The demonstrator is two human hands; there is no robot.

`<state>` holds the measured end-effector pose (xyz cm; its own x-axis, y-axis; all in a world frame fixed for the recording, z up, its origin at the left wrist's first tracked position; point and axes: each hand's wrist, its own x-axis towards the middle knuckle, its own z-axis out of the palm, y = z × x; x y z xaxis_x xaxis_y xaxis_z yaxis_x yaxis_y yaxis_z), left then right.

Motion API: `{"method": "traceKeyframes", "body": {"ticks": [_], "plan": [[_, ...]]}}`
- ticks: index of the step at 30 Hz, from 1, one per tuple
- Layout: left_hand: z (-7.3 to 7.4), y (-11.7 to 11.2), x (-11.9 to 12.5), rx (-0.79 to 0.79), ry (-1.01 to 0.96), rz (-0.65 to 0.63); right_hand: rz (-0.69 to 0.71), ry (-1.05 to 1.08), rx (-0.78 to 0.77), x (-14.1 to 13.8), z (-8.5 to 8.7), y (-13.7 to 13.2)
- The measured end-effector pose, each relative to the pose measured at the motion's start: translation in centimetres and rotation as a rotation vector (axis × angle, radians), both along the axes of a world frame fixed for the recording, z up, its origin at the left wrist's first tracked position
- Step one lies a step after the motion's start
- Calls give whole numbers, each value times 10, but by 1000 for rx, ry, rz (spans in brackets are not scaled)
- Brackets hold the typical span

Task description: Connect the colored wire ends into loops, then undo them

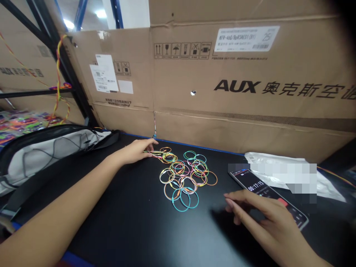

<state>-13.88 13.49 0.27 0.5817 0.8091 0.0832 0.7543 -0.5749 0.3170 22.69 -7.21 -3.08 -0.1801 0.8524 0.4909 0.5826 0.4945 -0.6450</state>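
Note:
Several thin wire keyring loops [176,168] in teal, orange, yellow, pink and white lie overlapping in a loose pile on the black tabletop [133,222]. At the pile's far left edge, my left hand [139,149] is closed on a few wire keyring loops [155,152], seen nearly edge-on. Its thumb is low and one finger stretches out above them; the palm is hidden. My right hand [267,218] hovers to the right of the pile, thumb and forefinger pinched together with nothing visible between them. It partly covers a phone [250,180] that shows a running timer.
Behind the table stands a large cardboard box wall [178,81]. A white plastic packet [280,167] lies at the back right, beside the phone. A grey and black bag [50,152] rests at the left, near a dark metal rack post [69,66] and bagged colourful items [25,122].

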Motion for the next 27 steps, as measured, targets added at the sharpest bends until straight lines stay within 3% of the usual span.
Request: {"method": "traceKeyframes", "body": {"ticks": [11,21,27], "plan": [[16,-14,4,-137,114,32,13,3,-25,1,-2,1],[25,-25,1,-100,266,93,16,8,-29,0,-3,2],[28,-23,-15,-100,272,94,28,8,-34,0,-2,1]]}}
